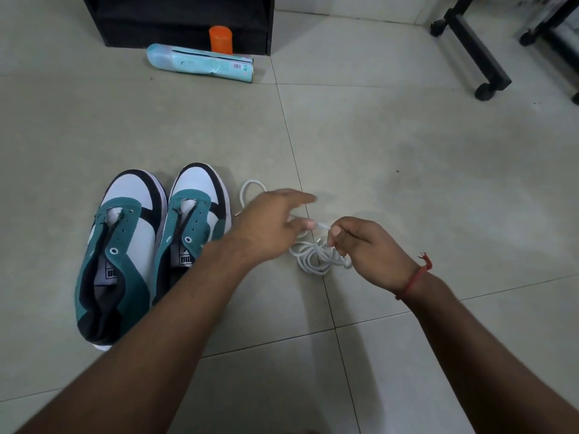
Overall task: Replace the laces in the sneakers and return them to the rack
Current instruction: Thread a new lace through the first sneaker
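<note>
Head view: left hand (269, 225) and right hand (360, 245) pinching white laces (313, 258), just right of sneakers (153, 242). Probably light, limp, tangle-prone. Best taken near the stiff tip.

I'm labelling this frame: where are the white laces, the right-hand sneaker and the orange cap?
white laces (313, 260), head view, coiled bundle on the floor
right-hand sneaker (200, 186), head view, white toe
orange cap (220, 39), head view, its side

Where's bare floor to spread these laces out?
Bare tile lies right of the white laces, out toward the wheeled black stand, and between the sneakers and the light blue tube. It's crowded where the left hand and right hand pinch the lace beside the shoes.
</note>
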